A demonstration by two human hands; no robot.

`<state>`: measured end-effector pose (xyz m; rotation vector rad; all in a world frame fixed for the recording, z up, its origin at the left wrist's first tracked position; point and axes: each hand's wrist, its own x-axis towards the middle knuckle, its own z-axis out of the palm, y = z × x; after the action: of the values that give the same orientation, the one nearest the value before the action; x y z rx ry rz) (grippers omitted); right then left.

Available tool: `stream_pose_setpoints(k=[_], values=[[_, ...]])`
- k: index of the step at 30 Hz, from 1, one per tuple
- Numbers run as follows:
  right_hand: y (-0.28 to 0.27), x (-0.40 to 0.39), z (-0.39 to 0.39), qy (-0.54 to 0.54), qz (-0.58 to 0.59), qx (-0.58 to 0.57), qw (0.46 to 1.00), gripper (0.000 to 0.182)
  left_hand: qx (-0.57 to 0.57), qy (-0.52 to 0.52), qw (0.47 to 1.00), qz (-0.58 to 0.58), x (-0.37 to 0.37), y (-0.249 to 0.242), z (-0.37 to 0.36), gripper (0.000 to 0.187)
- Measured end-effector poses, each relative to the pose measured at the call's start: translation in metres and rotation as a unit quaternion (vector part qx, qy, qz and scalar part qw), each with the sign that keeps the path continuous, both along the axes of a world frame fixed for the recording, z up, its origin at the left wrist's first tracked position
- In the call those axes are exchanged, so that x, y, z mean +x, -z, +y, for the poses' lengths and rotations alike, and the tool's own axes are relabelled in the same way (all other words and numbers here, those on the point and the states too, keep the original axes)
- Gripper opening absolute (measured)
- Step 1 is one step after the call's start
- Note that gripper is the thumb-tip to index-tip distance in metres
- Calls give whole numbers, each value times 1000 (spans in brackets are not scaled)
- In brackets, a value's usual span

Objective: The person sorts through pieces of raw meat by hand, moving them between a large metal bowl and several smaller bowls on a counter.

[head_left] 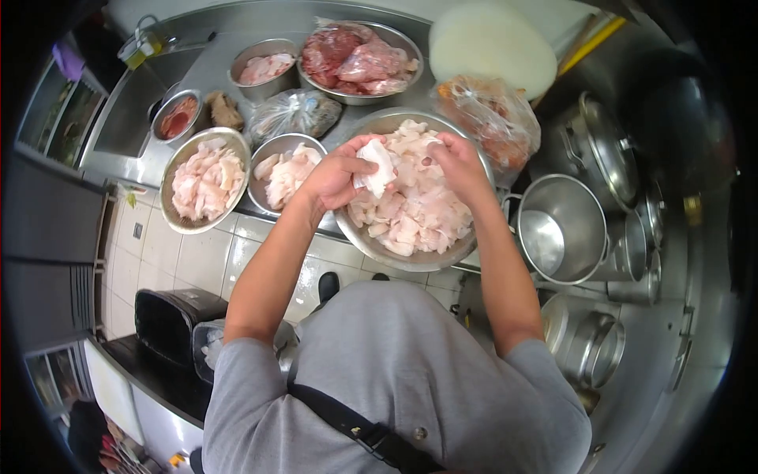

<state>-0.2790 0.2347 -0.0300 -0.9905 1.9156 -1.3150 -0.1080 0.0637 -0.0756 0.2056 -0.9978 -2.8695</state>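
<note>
Over the left part of a large metal bowl [373, 250] heaped with pale raw meat pieces [418, 217], my left hand [343, 172] is closed around a whitish piece [377, 167]. My right hand [456, 162] is above the same bowl's right side, its thumb and fingers pinched together; what they hold, if anything, is too small to make out. Left of the large bowl stand a smaller bowl [288, 170] of pale pieces and a colander [207, 186] with more of them.
Behind are a bowl of bagged red meat [359, 59], a metal pot [264, 67], a plastic bag [296, 117] and a bag of orange-brown food [493, 122]. A round white board [493, 47] lies at the back. An empty steel pot [560, 229] stands at the right.
</note>
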Motion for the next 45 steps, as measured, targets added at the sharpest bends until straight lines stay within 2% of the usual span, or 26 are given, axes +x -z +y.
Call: stream_pose_setpoints(k=[2, 4, 6, 8, 9, 10, 11, 13, 14, 16, 17, 19, 22, 24, 27, 30, 32, 34, 36, 37, 38, 40, 41, 42, 44, 45], values=[[-8, 15, -12, 45, -73, -93, 992, 18, 13, -49, 998, -36, 14, 5, -1, 47], [-23, 27, -39, -9, -119, -128, 985, 23, -81, -96, 979, -162, 29, -14, 11, 42], [-52, 52, -69, -133, -226, -266, 928, 25, -40, -134, 977, -161, 29, 1, 24, 38], [-68, 90, -116, -149, -224, -263, 927, 26, -7, -124, 984, -131, 30, 11, 28, 38], [-72, 106, -140, -196, -97, -140, 966, 27, 36, -133, 985, -106, 30, 14, 29, 41], [-74, 112, -153, -230, 37, -10, 972, 27, 38, -134, 985, -105, 31, 16, 27, 41], [-70, 110, -155, -224, 40, -7, 974, 27, 52, -126, 989, -63, 32, 19, 24, 46], [-57, 98, -154, -277, 176, 14, 945, 30, 67, -112, 991, -15, 38, 9, 20, 58], [-55, 91, -145, -272, 181, 24, 945, 30, 74, -105, 992, -8, 39, 7, 18, 58], [-56, 74, -118, -256, 129, 268, 920, 35, 54, -103, 993, 28, 39, 8, 14, 62], [-45, 64, -106, -251, 132, 272, 920, 35, 26, -107, 994, 20, 37, 11, 13, 67], [-18, 48, -82, -275, 188, 101, 937, 37, 24, -93, 995, 5, 38, 5, 13, 69], [-26, 48, -62, -239, 163, 159, 944, 39, 4, -83, 996, -25, 31, 7, 15, 73], [-21, 45, -54, -231, 199, 117, 945, 40, -23, -47, 998, -22, 26, 9, 17, 73], [-28, 46, -46, -219, 189, 123, 949, 38, 27, -38, 999, 0, 14, 17, 23, 75], [-30, 37, -44, -169, 236, 126, 949, 26, 73, -48, 996, 19, 12, 13, 25, 75], [-29, 28, -43, -145, 26, 12, 989, 15, 133, -75, 988, -13, 14, -5, 31, 68], [-41, 25, -49, -176, 16, 5, 984, 9, 121, -79, 989, -15, 14, -2, 33, 59], [-58, 33, -56, -182, -163, -78, 966, 7, 110, -84, 990, -19, 11, 2, 35, 51], [-61, 41, -72, -199, -206, -116, 951, 8, 82, -81, 991, -63, 14, 6, 33, 44], [-59, 45, -83, -208, -211, -114, 948, 8, 55, -72, 990, -109, 15, 11, 35, 39], [-52, 52, -107, -237, -229, -92, 940, 15, 68, -68, 990, -101, 16, 23, 37, 33], [-45, 58, -121, -232, -170, -56, 956, 16, 64, -55, 992, -96, 16, 28, 40, 33], [-28, 59, -136, -228, -186, -22, 956, 22, 59, -39, 993, -91, 17, 31, 42, 33], [-16, 56, -145, -177, -89, 41, 979, 30, 56, -52, 992, -100, 24, 20, 42, 31], [-15, 53, -144, -181, -91, 40, 978, 30, 26, -63, 993, -92, 30, 14, 37, 29]])
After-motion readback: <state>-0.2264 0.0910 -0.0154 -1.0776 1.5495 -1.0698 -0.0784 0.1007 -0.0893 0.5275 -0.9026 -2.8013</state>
